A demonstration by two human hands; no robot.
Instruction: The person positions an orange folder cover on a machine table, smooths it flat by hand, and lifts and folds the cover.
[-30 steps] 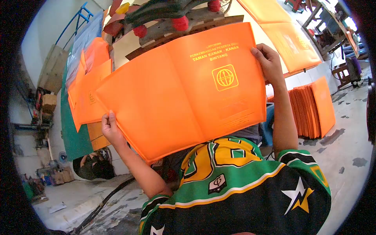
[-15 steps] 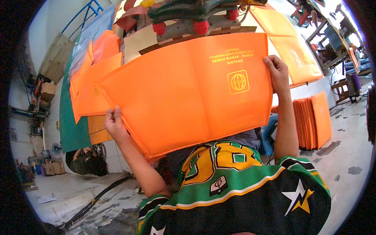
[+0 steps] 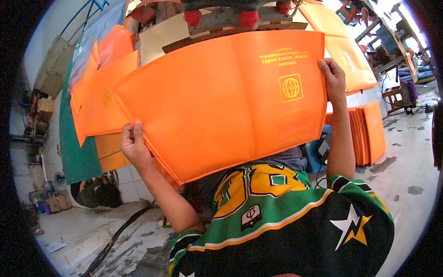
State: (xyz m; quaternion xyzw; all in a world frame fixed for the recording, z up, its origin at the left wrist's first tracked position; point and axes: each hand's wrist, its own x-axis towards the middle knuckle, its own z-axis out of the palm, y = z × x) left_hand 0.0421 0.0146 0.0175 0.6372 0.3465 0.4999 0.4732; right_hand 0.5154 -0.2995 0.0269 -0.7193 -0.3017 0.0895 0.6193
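An orange cover (image 3: 198,106) with yellow print and a globe emblem on its right half is spread open in front of my chest. My left hand (image 3: 135,144) pinches its lower left edge between thumb and fingers. On the other side, my right hand (image 3: 333,79) grips the right edge near the upper corner. Behind the cover's left end lie more orange covers (image 3: 104,99). Just beyond its top edge is a machine part with red knobs (image 3: 249,18).
A stack of orange covers (image 3: 362,134) stands at the right, low down. Other orange covers (image 3: 348,62) lie on the table at the upper right. A green board (image 3: 78,152) is at the left, and a dark cable (image 3: 117,235) runs across the floor.
The held cover and my right hand have shifted rightward in view over the last second, and the cover looks more stretched out. Both hands keep their hold. The surroundings have shifted slightly with the camera.
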